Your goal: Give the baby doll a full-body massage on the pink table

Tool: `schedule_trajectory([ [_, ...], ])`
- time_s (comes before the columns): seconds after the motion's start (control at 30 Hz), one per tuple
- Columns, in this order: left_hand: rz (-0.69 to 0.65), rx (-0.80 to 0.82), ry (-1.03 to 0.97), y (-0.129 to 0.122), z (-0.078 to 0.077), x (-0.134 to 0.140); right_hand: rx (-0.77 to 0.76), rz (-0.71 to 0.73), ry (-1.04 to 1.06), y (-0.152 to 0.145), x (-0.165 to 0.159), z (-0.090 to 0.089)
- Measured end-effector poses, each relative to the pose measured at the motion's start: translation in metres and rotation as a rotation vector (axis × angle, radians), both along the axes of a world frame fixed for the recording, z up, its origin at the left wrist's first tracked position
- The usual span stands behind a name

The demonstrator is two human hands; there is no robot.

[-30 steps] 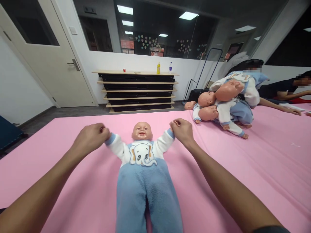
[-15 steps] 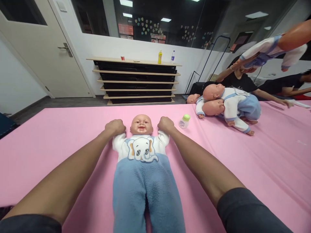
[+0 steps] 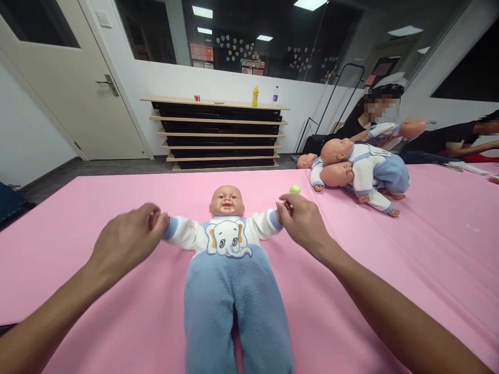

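A baby doll (image 3: pixel 230 254) in a white and blue elephant outfit lies face up on the pink table cover (image 3: pixel 117 189), its arms stretched out to both sides. My left hand (image 3: pixel 130 234) is closed around the doll's hand at the left, by the blue cuff. At the right, my right hand (image 3: pixel 302 218) pinches the doll's other hand, with the thumb and fingers bent over it. Just behind my right hand shows the green cap of a small bottle (image 3: pixel 295 189); its body is mostly hidden.
Several more dolls (image 3: pixel 374 166) are piled at the table's far right. Behind them a person (image 3: pixel 354 117) holds another doll (image 3: pixel 384 130). A stack of boards (image 3: pixel 218 119) with bottles on top stands by the wall beyond the table.
My hands have moved apart and nearer, drawing the doll's arms from beside its head out to the sides. The person at the right has lowered a raised doll.
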State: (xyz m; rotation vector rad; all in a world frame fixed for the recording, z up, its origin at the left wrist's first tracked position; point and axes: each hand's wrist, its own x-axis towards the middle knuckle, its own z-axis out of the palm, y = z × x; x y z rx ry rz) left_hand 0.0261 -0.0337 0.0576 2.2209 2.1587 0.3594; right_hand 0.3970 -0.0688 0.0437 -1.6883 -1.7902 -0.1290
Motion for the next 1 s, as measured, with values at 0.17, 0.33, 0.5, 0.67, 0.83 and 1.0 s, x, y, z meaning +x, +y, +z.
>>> schedule_trajectory([
  [0.17, -0.007, -0.2, -0.131, -0.092, -0.047, -0.012, -0.015, 0.043, 0.066, -0.08, 0.0, -0.049],
  [0.33, 0.007, -0.376, -0.205, -0.124, -0.092, 0.002, -0.172, 0.064, 0.029, -0.11, -0.014, -0.099],
  [0.5, 0.004, -0.329, -0.193, -0.128, -0.099, 0.012, -0.188, 0.016, -0.12, -0.117, -0.026, -0.121],
  [0.67, 0.012, -0.338, -0.217, -0.126, -0.093, 0.003, -0.184, 0.033, 0.006, -0.117, -0.021, -0.097],
  [0.83, 0.0, -0.07, -0.146, -0.102, -0.052, -0.005, -0.023, -0.018, 0.1, -0.081, -0.006, -0.04],
  [1.0, -0.027, 0.116, -0.076, -0.023, -0.007, 0.012, -0.016, -0.002, 0.282, 0.011, -0.003, -0.008],
])
